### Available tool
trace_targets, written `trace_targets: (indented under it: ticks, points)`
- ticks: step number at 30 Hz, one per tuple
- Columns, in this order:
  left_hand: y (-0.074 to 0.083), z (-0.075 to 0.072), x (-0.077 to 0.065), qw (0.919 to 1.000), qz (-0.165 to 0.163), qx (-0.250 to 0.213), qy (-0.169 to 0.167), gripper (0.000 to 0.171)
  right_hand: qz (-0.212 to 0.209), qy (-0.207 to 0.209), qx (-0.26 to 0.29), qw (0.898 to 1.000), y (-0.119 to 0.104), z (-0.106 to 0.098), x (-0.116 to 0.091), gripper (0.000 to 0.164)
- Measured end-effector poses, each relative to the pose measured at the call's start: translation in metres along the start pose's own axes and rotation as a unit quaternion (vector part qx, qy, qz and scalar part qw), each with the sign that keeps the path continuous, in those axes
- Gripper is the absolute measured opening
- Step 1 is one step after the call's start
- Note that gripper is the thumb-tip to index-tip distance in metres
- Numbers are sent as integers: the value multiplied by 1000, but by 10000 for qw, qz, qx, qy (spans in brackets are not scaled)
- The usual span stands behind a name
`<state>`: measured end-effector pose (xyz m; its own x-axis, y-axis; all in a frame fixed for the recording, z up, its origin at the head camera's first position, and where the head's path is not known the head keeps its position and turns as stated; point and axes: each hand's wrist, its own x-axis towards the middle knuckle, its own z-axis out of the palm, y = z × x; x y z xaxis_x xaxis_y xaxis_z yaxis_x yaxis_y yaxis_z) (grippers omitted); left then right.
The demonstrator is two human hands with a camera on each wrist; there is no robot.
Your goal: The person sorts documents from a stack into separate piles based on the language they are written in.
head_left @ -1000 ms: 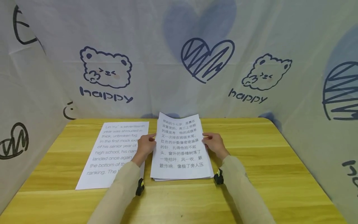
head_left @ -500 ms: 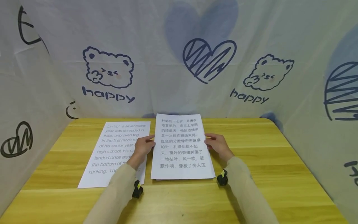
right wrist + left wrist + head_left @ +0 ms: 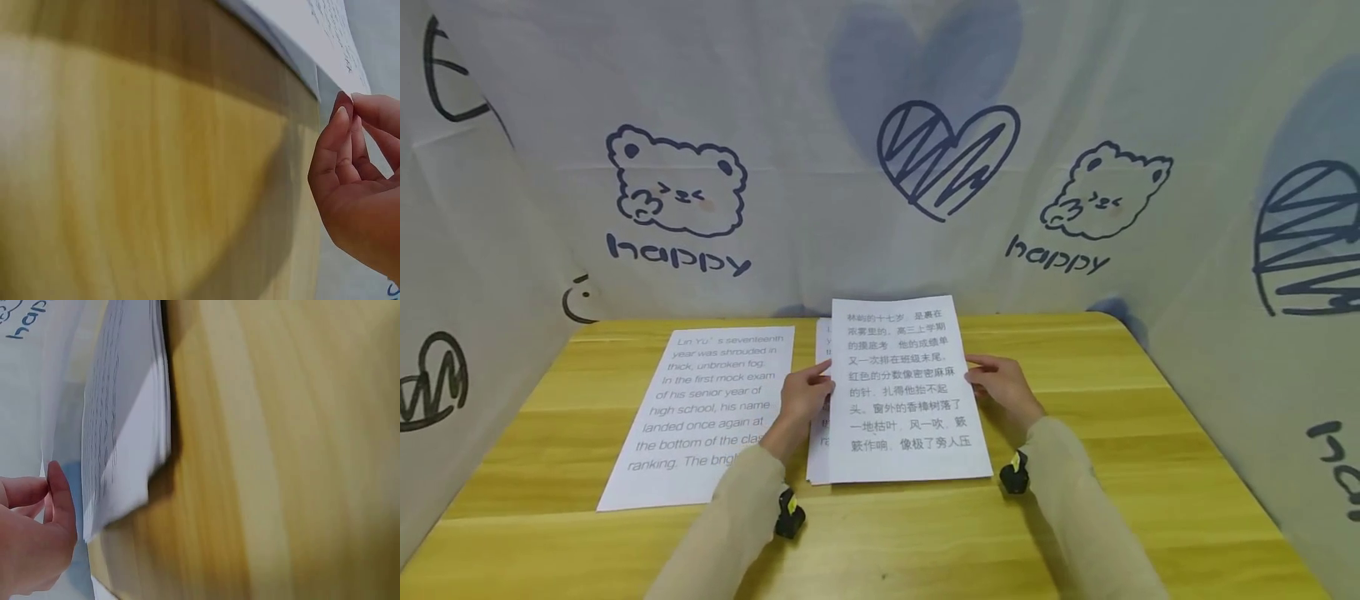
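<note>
A white sheet printed with Chinese text (image 3: 904,387) is held up by both hands, over a stack of paper (image 3: 817,454) at the middle of the table. My left hand (image 3: 802,402) pinches its left edge between thumb and fingers. On the other side, my right hand (image 3: 1007,388) pinches the right edge, and the right wrist view shows thumb and fingertips meeting at that edge. English print shows on the stack's uncovered left strip; the sheet hides most of it. In the left wrist view the stack (image 3: 134,419) lies on the wood, below the raised sheet (image 3: 62,394).
Left of the stack, a single sheet with English text (image 3: 700,408) lies flat, partly covered by the left sleeve. The wood-grain table (image 3: 1150,500) ends at a pale cloth backdrop (image 3: 820,208) with bear and heart drawings. Each wrist carries a small black camera.
Both hands have moved right with the Chinese-text sheet, after it lined up over the stack half a second ago. The stack's left strip of English print now shows.
</note>
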<state>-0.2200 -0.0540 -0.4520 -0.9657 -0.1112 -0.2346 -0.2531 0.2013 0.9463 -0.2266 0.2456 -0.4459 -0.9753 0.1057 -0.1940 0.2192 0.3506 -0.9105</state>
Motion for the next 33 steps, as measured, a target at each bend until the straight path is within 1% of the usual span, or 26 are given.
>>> trace_targets:
  ticks: [3,6,9,12,18,22,27,29,33]
  points:
    - [1,10,-1,9996,-4,265,12,45,160,78,55,9998,5,-6,0,41]
    - [3,23,-2,9988,-5,491,57,45,275,151,27,9995,6,-17,0,42]
    - [6,36,-3,9985,61,526,112,44,334,195,-67,9992,6,-28,-1,42]
    - [8,47,-5,9985,210,503,78,43,362,275,-188,9988,6,-38,-1,43]
    - [12,62,-12,9970,456,629,-32,43,355,359,-293,9983,7,-52,-2,43]
    - [14,69,-16,9960,553,698,-110,45,367,325,-303,9983,13,-57,0,43]
    - [17,82,-19,9947,661,776,-136,44,524,138,-577,9969,23,-71,1,45]
    - [18,88,-20,9941,751,772,-146,44,599,74,-663,9960,26,-78,1,46]
    - [21,99,-22,9925,882,797,-299,44,738,52,-729,9946,30,-88,1,47]
